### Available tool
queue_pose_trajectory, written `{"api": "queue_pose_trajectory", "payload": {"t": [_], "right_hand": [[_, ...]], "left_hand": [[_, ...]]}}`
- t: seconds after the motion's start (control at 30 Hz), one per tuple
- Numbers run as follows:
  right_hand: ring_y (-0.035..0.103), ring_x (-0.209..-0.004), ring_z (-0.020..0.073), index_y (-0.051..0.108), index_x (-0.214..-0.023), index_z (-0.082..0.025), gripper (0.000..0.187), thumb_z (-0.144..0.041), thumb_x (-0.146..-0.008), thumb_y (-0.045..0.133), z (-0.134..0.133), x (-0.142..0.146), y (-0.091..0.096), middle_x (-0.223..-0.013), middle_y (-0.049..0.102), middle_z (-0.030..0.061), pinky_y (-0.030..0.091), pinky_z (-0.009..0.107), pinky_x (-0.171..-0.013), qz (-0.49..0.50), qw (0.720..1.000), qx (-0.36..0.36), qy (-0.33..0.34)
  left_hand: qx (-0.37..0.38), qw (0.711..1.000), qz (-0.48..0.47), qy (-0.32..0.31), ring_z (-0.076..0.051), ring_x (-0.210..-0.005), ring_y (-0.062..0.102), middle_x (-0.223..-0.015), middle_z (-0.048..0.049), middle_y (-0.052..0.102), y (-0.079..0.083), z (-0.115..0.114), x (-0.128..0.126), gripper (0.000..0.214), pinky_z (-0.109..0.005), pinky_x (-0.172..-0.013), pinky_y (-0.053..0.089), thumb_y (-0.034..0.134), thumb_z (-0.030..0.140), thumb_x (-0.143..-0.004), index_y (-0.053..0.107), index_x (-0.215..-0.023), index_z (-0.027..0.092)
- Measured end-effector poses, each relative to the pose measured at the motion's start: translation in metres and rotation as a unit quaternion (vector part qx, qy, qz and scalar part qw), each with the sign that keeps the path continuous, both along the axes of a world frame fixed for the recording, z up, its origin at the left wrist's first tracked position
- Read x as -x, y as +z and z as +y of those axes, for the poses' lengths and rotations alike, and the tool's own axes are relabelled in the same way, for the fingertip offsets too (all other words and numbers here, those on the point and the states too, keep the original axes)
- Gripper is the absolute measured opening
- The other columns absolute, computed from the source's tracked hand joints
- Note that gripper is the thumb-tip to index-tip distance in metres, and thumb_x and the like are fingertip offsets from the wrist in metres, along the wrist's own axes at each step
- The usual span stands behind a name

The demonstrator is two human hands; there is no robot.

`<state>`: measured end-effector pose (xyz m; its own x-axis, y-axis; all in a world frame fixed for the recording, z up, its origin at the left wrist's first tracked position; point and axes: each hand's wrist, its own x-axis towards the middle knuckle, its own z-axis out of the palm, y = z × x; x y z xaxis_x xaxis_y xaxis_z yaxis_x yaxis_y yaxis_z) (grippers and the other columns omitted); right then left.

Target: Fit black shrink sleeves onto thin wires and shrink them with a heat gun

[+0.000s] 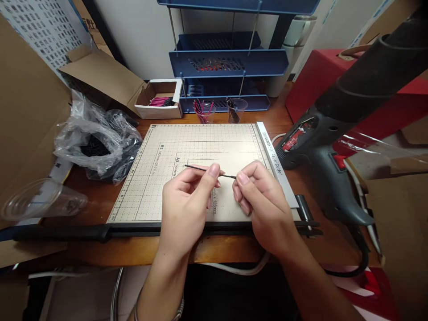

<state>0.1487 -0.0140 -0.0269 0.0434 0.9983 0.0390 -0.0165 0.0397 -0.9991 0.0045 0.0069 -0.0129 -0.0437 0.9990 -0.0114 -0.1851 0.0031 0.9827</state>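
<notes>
My left hand (187,196) and my right hand (262,196) are raised over a beige paper cutter board (160,178) with a printed grid. Between them they hold a thin black tube or wire (197,168) that lies nearly level. The left thumb and fingers pinch it near its middle, and its free end sticks out to the left. My right hand's fingertips pinch its right end. Both hands are closed.
The cutter's black arm (100,232) lies along the table's near edge. A heat gun (321,147) stands at the right. Two clear cups (203,111) of wire pieces, a small white box (160,98), blue trays (227,62) and a plastic bag (96,142) sit behind and left.
</notes>
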Motion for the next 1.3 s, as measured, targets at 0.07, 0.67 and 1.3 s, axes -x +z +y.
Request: {"api": "queue_pose_trajectory", "payload": {"t": [0.07,0.67,1.3], "right_hand": [[0.041,-0.058,0.0058,0.05,-0.085,-0.018,0.039,-0.047,-0.109,0.054,-0.0002,0.0001,0.0,-0.071,0.05,-0.0035,0.031,0.022,-0.053,0.004,1.0,0.006,0.006],[0.037,-0.058,0.0072,0.047,-0.085,-0.019,0.039,-0.049,-0.109,0.053,-0.0016,0.0029,-0.0001,-0.066,0.044,-0.0039,0.029,0.024,-0.052,-0.012,1.0,0.003,-0.01],[0.044,-0.062,0.0052,0.052,-0.086,-0.018,0.036,-0.045,-0.109,0.056,-0.0027,-0.002,0.0038,-0.072,0.052,-0.0041,0.037,0.017,-0.055,0.02,0.999,0.009,0.043]], "left_hand": [[-0.003,1.0,-0.005,-0.005,-0.005,-0.052,0.049,-0.073,0.002,0.066,-0.0008,0.0005,0.0007,0.022,-0.017,-0.048,0.039,0.083,0.039,-0.093,0.08,-0.086,0.018],[-0.006,0.998,-0.041,0.038,-0.005,-0.052,0.045,-0.066,0.0025,0.06,0.0015,0.0007,-0.0003,0.03,-0.016,-0.048,0.038,0.081,0.046,-0.094,0.077,-0.084,0.018],[-0.031,0.995,0.08,-0.06,-0.01,-0.055,0.037,-0.062,0.0018,0.048,0.005,-0.0006,0.0021,0.048,-0.027,-0.054,0.034,0.063,0.042,-0.106,0.064,-0.064,0.019]]}}
